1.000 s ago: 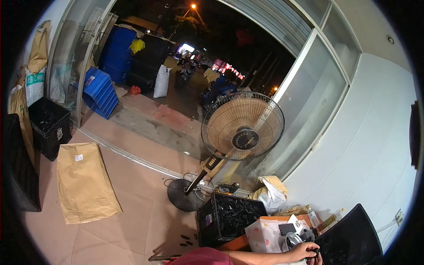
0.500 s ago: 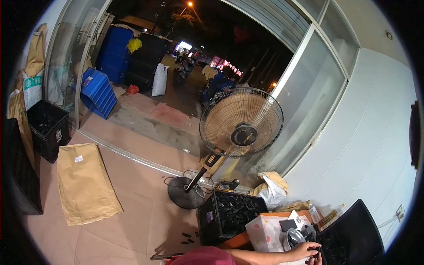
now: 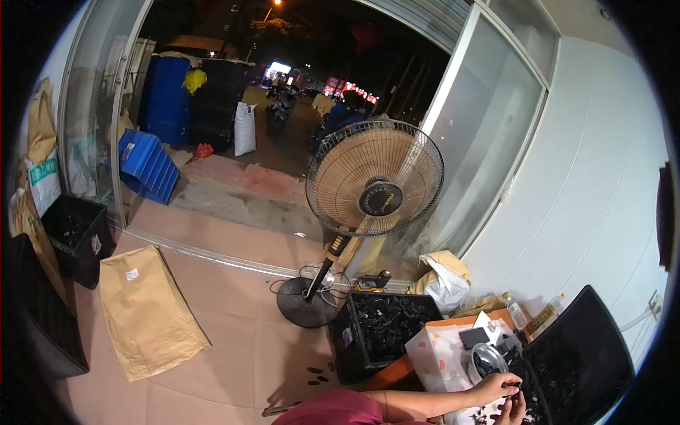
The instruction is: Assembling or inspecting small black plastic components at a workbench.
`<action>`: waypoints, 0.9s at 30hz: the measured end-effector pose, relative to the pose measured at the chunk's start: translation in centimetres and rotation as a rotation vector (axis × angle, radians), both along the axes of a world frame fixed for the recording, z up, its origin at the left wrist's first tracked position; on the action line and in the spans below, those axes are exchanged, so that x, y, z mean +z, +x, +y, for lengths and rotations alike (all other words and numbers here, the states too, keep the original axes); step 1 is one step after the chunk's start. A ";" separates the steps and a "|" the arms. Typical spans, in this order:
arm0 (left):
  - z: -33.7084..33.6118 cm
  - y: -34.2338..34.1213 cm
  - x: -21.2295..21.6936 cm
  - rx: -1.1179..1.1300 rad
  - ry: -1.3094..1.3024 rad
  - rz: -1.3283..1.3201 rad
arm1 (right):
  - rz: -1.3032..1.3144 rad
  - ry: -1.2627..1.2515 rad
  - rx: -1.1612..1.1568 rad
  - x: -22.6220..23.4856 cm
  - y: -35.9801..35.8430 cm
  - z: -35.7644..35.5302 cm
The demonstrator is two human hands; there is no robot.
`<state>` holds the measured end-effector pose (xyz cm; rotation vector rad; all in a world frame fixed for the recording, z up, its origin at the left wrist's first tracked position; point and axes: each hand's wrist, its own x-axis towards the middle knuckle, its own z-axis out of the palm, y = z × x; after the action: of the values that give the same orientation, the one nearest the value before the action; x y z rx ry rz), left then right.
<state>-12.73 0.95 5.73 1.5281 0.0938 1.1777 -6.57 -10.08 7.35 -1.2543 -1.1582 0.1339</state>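
Two hands show at the lower right edge of your view: your right hand [image 3: 499, 386] comes in on a bare forearm over a red sleeve, its fingers curled and pinched narrow on what looks like a small dark piece, though it is too small to be sure; your left hand [image 3: 511, 412] sits just below it, cut off by the frame, so you cannot tell how it grips. Both hover just beside one round clear container [image 3: 487, 360] with dark bits inside, which rests on a white spotted cloth [image 3: 439, 354] over an orange table [image 3: 397, 370]. You have two black crates of dark parts near your hands: one crate [image 3: 382, 329] on the floor to the left of the table, and one tilted crate [image 3: 581, 361] to the right. One pedestal fan [image 3: 374, 180] stands behind them, one brown paper sack [image 3: 145, 312] lies flat on the floor, and a few dark pieces [image 3: 317, 374] lie scattered near the floor crate. One blue bin [image 3: 149, 166] leans by the doorway.
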 end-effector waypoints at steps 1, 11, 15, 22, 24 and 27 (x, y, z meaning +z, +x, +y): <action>-0.1 -0.4 0.0 -0.010 -0.001 0.021 | 0.019 -0.010 -0.006 0.0 -0.2 -0.1; -0.5 -1.3 0.2 0.039 0.035 0.046 | 0.006 -0.140 -0.034 1.7 -1.5 -1.7; -1.1 -1.4 -0.1 0.052 0.018 0.140 | -0.399 0.028 -0.079 -3.1 5.0 -0.1; -2.2 0.3 -1.0 -0.139 -0.210 0.173 | -0.099 -0.021 -0.135 -3.5 4.8 -2.8; -1.3 0.0 -1.7 -0.157 -0.234 0.189 | 0.021 0.034 -0.146 -2.7 3.9 -2.6; -0.6 -2.9 -0.2 -0.059 -0.231 0.232 | 0.044 -0.057 -0.086 -0.9 2.7 -1.4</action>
<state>-15.66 0.38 5.50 1.4461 0.3270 0.9057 -3.87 -11.49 6.41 -1.3428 -1.0669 0.1304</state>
